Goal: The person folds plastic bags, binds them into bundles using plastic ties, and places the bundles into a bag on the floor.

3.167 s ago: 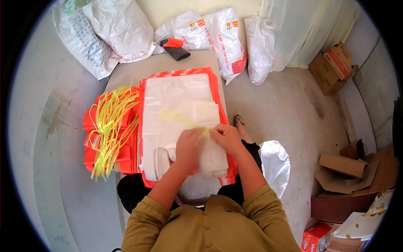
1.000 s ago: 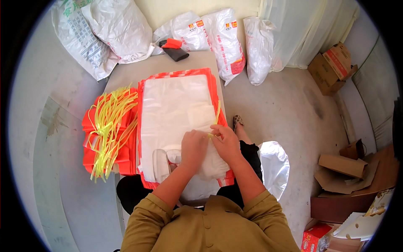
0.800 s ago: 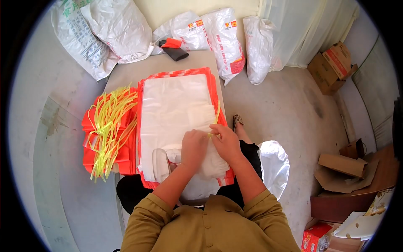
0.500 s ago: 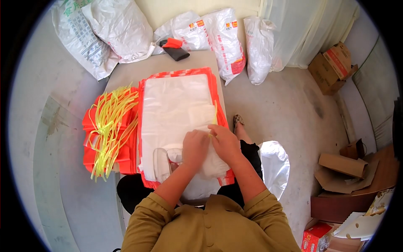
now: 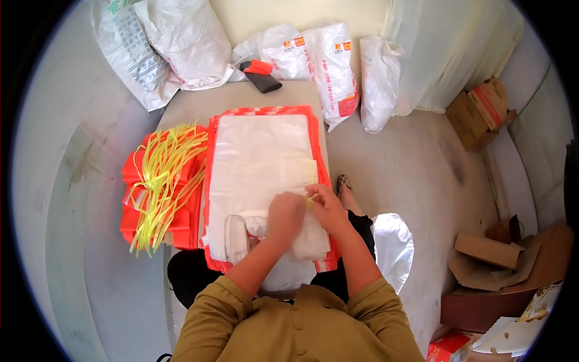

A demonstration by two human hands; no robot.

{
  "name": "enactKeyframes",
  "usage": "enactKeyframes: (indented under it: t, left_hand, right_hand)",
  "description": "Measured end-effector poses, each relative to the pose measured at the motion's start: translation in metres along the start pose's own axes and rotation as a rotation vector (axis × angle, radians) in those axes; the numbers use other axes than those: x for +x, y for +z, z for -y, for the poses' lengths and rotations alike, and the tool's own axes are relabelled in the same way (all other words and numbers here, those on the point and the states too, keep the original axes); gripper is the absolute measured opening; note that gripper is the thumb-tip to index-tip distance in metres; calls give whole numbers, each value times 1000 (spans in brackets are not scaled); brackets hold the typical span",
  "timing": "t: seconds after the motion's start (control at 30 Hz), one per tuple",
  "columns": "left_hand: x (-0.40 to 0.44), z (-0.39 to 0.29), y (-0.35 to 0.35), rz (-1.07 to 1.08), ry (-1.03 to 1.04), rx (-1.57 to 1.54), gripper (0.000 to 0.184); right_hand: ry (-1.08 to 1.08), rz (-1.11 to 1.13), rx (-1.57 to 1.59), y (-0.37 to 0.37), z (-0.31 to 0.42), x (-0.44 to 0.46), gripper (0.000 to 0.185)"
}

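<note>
The curled right hand [image 5: 327,210] pinches a thin yellow plastic ribbon [image 5: 310,202], likely light, limp, best held near its end; what the curled left hand [image 5: 287,215] grips is hidden.

The left hand [image 5: 286,216] is blurred; the yellow strip [image 5: 310,203], partly hidden; a red box [image 5: 444,348], cut off below.

Has a cream wall [image 5: 277,12] behind the table [image 5: 199,102], pale curtain [image 5: 449,54] beyond its far right corner. Shows stained, greyish floor [image 5: 398,163] to its right.
</note>
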State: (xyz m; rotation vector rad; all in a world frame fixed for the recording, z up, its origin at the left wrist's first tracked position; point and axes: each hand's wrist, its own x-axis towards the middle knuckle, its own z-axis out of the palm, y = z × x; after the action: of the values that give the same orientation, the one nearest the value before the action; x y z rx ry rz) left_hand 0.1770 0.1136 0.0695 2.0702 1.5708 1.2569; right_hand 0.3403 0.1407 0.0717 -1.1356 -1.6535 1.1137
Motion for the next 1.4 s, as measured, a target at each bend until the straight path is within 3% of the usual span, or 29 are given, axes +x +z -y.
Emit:
enactKeyframes:
  t: [0.03,0.13,0.33,0.83,0.97,1.03,1.07,1.2,1.3,1.4]
  left_hand:
    - [1,-2,-2,9,14,7,10]
    - [2,-3,-3,19,-3,8,10]
    - [1,-5,-2,18,-32,0,10]
    - [14,6,-4,-8,-47,76,14]
    - [8,-8,-15,-158,-16,95,29]
    - [-7,-9,-27,-71,2,118,38]
    - [-16,-10,-32,-28,12,131,43]
    - [-57,-11,-33,131,-108,-125,52]
    - [-70,-22,-36,132,-203,-207,55]
    - [-88,-3,-17,114,-425,-844,54]
  right_hand:
    - [29,46,35,-3,-6,2,45]
    - [-285,101,-54,-11,-14,6,38]
    - [-243,41,-221,-13,6,-3,24]
    - [-320,-141,-404,-25,-20,-41,17]
    - [-160,-193,-210,-21,-21,-41,28]
    - [33,-198,-48,-17,-20,-44,34]
    - [26,-191,-106,-17,-19,-44,36]
    - [64,-178,-226,-15,-8,-44,38]
    - [140,-130,-192,-11,31,-47,42]
    - [48,-2,-76,-1,62,-59,50]
